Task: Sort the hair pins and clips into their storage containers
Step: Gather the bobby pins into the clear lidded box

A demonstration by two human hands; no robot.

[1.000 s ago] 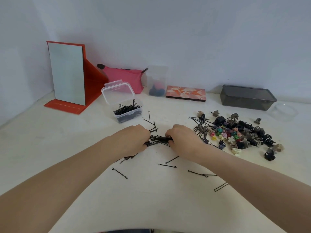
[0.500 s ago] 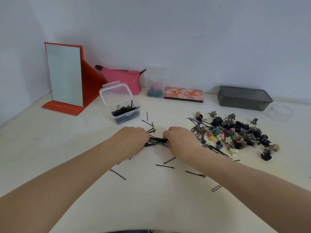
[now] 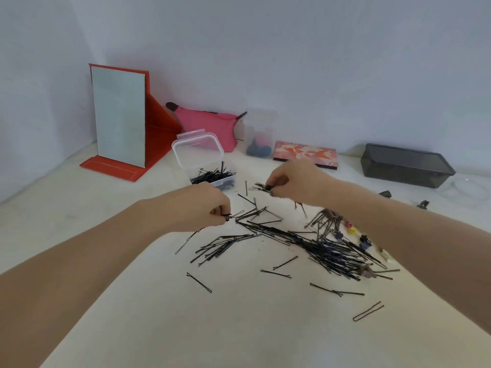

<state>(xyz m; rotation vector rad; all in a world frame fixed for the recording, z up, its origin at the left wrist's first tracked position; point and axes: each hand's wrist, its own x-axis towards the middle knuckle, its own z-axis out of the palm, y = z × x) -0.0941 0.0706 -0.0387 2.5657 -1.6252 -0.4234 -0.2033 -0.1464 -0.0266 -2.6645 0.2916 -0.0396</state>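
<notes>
Many black hair pins (image 3: 313, 245) lie scattered on the white table (image 3: 239, 328). My right hand (image 3: 297, 181) is lifted above them and pinches a small bunch of pins, just right of the clear pin box (image 3: 202, 158). That box stands open with its lid up and holds several black pins. My left hand (image 3: 202, 208) rests low by the box's front and pinches a pin at the table surface. A few small hair clips (image 3: 364, 241) show beside my right forearm, which hides most of the clip pile.
A red folding mirror (image 3: 119, 123) stands at the back left, with a pink pouch (image 3: 210, 126), a clear case of dark sponges (image 3: 259, 139) and a patterned flat box (image 3: 305, 154) along the wall. A dark lidded box (image 3: 406, 166) and a clear round lid (image 3: 470, 188) sit at the right.
My right hand rose off the pile with a bunch of pins and moved back toward the clear box. My left hand shifted slightly and pinches a pin. The camera moved closer.
</notes>
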